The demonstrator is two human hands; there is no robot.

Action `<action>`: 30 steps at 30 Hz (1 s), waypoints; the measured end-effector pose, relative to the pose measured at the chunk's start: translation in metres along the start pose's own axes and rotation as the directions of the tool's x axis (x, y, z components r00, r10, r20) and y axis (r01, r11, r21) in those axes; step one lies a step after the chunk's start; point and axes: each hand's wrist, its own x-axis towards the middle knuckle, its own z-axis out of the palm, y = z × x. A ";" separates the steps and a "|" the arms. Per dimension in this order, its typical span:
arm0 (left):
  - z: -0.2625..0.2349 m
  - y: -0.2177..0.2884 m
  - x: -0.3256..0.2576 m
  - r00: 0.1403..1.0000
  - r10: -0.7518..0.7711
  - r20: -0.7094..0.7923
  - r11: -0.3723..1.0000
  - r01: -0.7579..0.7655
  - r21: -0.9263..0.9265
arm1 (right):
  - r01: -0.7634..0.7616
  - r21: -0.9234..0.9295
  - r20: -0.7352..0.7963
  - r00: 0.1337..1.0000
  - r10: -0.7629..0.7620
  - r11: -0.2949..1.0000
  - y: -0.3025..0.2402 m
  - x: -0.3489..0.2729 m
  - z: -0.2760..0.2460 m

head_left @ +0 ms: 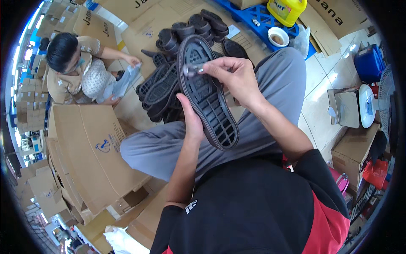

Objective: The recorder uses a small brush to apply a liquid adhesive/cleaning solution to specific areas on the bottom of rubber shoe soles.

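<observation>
Rubber shoe sole [207, 95] gripped by left hand [191, 120]; right hand [237, 76] pinches small tool [192, 70] on it, pile of soles [169, 80] beyond, co-worker [76, 67] far left.

The left hand [191, 120] goes behind the dark shoe sole [207, 91], so only its thumb and wrist show. The small grey thing [192, 70] pinched by the right hand [237, 78] is blurry, and I cannot tell what it is. The sole hides part of the pile of soles [169, 84] behind it. Far on the left, another person's hands [134, 62] hold something pale in a clear bag, too blurry to tell. The yellow jug [287, 9] is cut off at the top edge.
</observation>
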 end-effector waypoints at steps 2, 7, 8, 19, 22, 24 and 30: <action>0.001 0.002 0.002 0.999 0.015 -0.042 1.000 -0.015 0.006 | 0.039 -0.181 0.148 0.989 -0.012 0.983 0.006 -0.013 -0.004; -0.001 0.023 0.013 0.989 0.149 0.001 0.983 -0.148 -0.110 | 0.109 -0.408 0.187 0.982 -0.034 0.906 0.018 -0.047 -0.009; -0.005 0.028 0.014 0.984 0.169 0.060 0.985 -0.168 -0.027 | 0.150 -0.437 0.225 0.973 -0.053 0.887 0.019 -0.053 -0.011; -0.011 0.038 0.007 0.998 0.066 0.023 0.995 -0.064 -0.074 | 0.479 -0.610 0.389 0.875 -0.288 0.631 -0.014 -0.045 -0.040; -0.001 0.031 0.000 0.999 -0.005 0.034 0.993 0.009 -0.117 | 0.725 -0.652 0.459 0.610 -0.646 0.221 -0.027 0.001 -0.035; 0.003 0.028 -0.003 0.998 0.000 0.064 0.991 0.008 -0.133 | 0.789 -0.610 0.534 0.476 -0.699 0.072 -0.034 0.029 -0.030; 0.007 0.024 -0.008 0.996 -0.044 0.081 0.994 0.052 -0.097 | 0.792 -0.560 0.708 0.303 -0.638 -0.244 -0.031 0.057 -0.015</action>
